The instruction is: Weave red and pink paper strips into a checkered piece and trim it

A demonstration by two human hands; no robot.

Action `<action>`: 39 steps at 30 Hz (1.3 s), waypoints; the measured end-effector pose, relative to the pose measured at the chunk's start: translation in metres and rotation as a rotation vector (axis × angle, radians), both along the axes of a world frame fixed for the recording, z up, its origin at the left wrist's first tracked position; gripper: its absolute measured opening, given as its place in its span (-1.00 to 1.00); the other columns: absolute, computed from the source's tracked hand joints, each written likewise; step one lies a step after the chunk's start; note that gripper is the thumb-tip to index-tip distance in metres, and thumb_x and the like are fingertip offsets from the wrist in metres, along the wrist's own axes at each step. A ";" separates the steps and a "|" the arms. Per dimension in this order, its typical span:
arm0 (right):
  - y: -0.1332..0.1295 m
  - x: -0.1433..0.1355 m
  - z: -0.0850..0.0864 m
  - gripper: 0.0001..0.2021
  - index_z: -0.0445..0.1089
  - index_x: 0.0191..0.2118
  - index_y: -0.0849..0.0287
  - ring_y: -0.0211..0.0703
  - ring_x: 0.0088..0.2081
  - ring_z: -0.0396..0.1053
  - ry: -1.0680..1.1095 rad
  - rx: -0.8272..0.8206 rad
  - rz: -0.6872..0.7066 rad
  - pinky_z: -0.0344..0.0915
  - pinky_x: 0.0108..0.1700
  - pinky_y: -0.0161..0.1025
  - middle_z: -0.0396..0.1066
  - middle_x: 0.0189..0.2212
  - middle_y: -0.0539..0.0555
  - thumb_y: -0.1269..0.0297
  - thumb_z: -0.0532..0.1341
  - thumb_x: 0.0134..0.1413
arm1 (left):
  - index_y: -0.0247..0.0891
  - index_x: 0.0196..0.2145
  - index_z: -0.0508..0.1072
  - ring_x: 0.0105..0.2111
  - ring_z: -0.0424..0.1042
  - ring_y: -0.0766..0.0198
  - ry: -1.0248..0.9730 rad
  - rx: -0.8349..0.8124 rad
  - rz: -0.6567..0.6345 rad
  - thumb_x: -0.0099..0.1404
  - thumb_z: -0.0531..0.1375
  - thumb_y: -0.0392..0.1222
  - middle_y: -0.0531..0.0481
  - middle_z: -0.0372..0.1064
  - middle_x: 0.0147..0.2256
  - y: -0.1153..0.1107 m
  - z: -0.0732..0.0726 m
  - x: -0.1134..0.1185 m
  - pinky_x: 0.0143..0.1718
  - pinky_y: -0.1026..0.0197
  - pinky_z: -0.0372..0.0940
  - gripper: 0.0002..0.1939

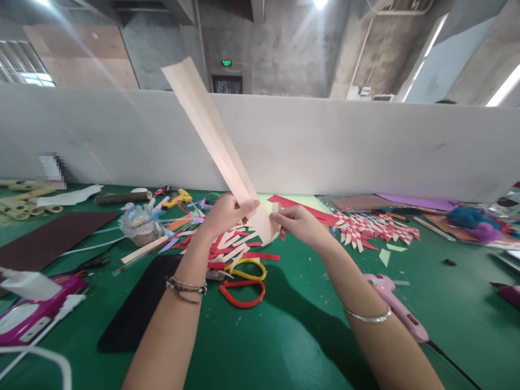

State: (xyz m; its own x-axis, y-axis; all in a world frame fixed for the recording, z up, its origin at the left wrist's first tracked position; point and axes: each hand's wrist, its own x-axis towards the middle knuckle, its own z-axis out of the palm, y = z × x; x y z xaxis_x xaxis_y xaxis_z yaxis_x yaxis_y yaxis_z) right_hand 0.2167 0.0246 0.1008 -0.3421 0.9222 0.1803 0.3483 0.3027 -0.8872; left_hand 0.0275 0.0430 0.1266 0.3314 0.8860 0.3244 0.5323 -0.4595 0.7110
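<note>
A long cream paper strip slants up to the left over the table, its lower end curling round in front of me. My left hand pinches the strip near that lower part, thumb on its face. My right hand has thumb and fingers closed on the curled end of the same strip. Below the hands lie scissors with one yellow and one red handle loop. Their blades are partly hidden under a heap of red and cream paper strips.
A pink glue gun lies by my right forearm, its cord running to the front. Red-and-cream woven paper spreads at the right. At left are a black mat, a magenta power strip and a wrapped pot. A pale partition stands behind.
</note>
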 end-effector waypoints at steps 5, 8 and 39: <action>0.003 0.000 -0.002 -0.60 0.28 -0.60 0.21 -0.33 -0.62 0.23 0.039 0.024 -0.022 0.06 -0.57 -0.34 0.25 -0.66 -0.04 -0.02 0.08 0.02 | -0.27 -0.60 0.36 -0.56 0.35 0.28 0.094 0.031 -0.097 0.15 0.10 0.06 0.03 0.36 -0.60 0.001 -0.004 0.006 -0.54 0.32 0.20 -0.64; 0.003 0.000 -0.002 -0.60 0.30 -0.60 0.21 -0.33 -0.63 0.23 0.035 0.023 -0.007 0.06 -0.55 -0.34 0.25 -0.68 -0.05 -0.04 0.10 0.00 | -0.26 -0.67 0.31 -0.59 0.30 0.32 0.132 0.068 -0.121 0.20 0.05 0.06 0.06 0.31 -0.63 0.000 -0.003 0.007 -0.53 0.33 0.18 -0.58; 0.006 0.001 -0.003 -0.67 0.36 -0.55 0.24 -0.42 -0.69 0.20 0.139 -0.060 -0.064 0.13 -0.58 -0.38 0.44 -0.55 0.02 0.07 0.13 0.00 | -0.28 -0.56 0.37 -0.58 0.31 0.32 0.135 0.054 -0.042 0.18 0.05 0.04 0.09 0.29 -0.61 0.000 0.001 -0.001 -0.53 0.34 0.18 -0.65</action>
